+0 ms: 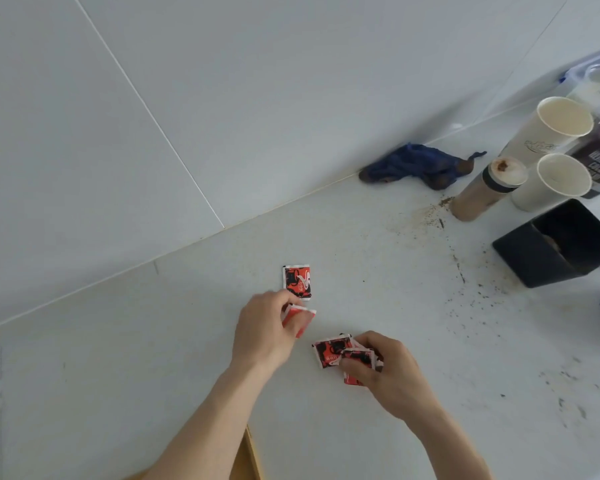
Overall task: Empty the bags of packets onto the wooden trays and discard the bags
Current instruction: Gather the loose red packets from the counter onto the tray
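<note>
Counter: white worktop point(187, 375) fills the lower frame, meeting a white wall at the upper left; brown powder is scattered across its right side.
Clutter, upper right: two paper cups point(551, 133), a tall brown tumbler point(482, 192), a black box point(561, 244) and a crumpled blue cloth point(420, 166) against the wall.
Loose packet: one red-and-black packet point(297, 282) lies flat on the counter at centre frame, just above the left hand.
Left hand: left hand point(267, 330) is curled, fingers pinching a red packet point(300, 318) just clear of the counter.
Right hand: right hand point(385, 365) is closed around a small bunch of packets point(333, 353), thumb on top, low centre of the frame.
Tray: only a sliver of wooden tray point(248, 459) peeks out at the bottom edge, under the left forearm.
Bags: none in sight.
Progress: looks like stray packets are being gathered off the counter; they haven't reached the tray yet, and I can't tell how much is already on it.
</note>
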### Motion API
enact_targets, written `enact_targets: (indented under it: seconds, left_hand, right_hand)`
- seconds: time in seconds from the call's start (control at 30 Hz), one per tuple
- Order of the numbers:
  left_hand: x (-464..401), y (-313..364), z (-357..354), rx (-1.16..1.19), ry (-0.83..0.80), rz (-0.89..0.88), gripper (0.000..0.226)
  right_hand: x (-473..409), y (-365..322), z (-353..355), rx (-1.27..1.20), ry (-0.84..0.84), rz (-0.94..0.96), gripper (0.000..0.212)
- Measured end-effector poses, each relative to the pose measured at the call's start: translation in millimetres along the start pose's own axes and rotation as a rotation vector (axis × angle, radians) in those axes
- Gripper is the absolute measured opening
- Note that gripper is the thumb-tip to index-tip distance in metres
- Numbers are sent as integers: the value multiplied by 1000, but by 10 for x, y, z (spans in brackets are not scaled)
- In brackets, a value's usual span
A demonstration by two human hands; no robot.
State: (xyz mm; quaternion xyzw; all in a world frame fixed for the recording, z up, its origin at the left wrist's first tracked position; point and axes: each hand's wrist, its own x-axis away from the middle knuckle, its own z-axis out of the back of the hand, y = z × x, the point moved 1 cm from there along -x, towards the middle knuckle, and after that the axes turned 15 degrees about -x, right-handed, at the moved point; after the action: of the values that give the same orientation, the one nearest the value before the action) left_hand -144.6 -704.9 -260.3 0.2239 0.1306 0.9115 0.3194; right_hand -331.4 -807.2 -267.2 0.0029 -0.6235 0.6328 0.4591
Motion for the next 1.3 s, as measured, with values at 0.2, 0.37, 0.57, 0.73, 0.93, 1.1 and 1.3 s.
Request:
enact_targets:
  seconds: [0.2,0.37,0.57,0.73,0.93,1.1,1.3]
  left_hand:
    - [-381,32,45,-313,20,-225,23]
    - [-308,38,9,-509,42,-317,26]
    - [142,-211,-66,12,54,43,31]
    - [713,-534,19,315,98,335,36]
    - [1321,-972,306,495,106,423,22]
    - [1859,-1343,369,589,146,531,25]
    - [2344,-1622,264,747,166,613,21]
  right_hand:
    - [-24,43,14,-120,66,-12,10]
    - [-83,98,25,-211,129,-14,10]
    - [-98,32,-9,-289,197,-24,15]
    - [5,-53,-28,-283,195,-22,13]
    - [221,-87,-170,-347,229,-77,18]
    - [749,-43,-702,-372,120,-86,15]
    - [1314,-48,-1429,-285,-104,-83,12]
